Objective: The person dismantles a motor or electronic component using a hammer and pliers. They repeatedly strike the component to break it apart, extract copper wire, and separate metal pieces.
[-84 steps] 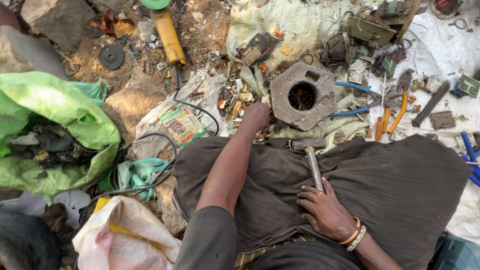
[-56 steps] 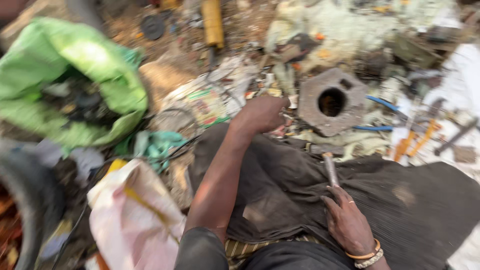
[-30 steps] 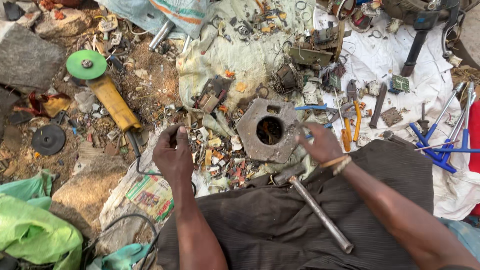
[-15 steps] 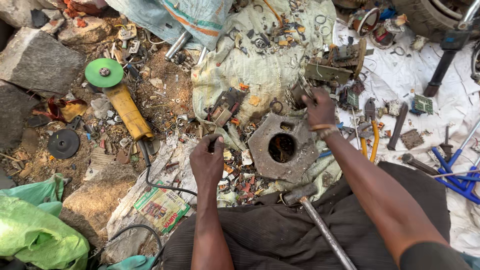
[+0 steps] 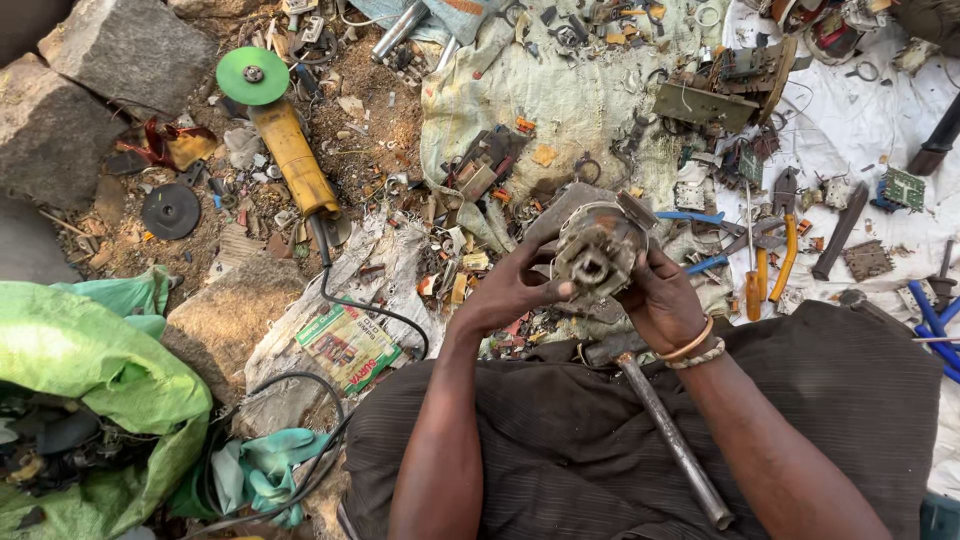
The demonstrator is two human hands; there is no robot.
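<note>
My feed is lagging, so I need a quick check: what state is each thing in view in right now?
Round metal motor part: lifted, held between both hands.
Left hand: gripping the part's left side.
Right hand: gripping its right side.
Hammer: lying loose across the lap.
Angle grinder: lying on the ground, green disc fitted.
Green sack: open, scrap inside.
Orange-handled pliers: lying on the white cloth.

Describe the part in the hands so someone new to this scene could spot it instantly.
Start at the dark cloth over the person's lap; just above its top edge, left hand and right hand meet. Between them is a round grey metal motor part. Unlike the scrap around it, it is lifted off the ground and shows a toothed hub in its centre.
</note>
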